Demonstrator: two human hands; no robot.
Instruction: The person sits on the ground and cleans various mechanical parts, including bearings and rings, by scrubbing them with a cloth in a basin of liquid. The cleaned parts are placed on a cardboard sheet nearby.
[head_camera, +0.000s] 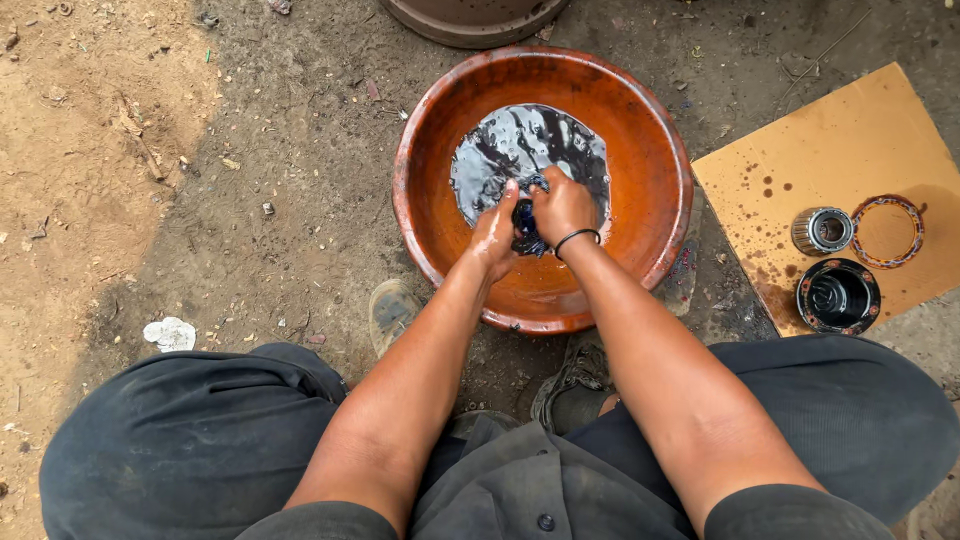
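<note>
Washed a small dark part in a basin of black liquid.

Judged mid-wash: left hand (495, 232) and right hand (563, 208) closed together around the dark part (526, 228), held just above the liquid (528, 150) near the middle of the orange basin (650, 140). Called next for turning the part between the fingers without letting a slick grip slip. Right of the basin, lay a stained cardboard sheet (840, 130) carrying a metal bearing (822, 230), a thin ring (887, 231) and a black cup-shaped part (838, 296). Saw no packages, labels or signs; only a crumpled white scrap (169, 333) on the ground (300, 130), left of the basin.
</note>
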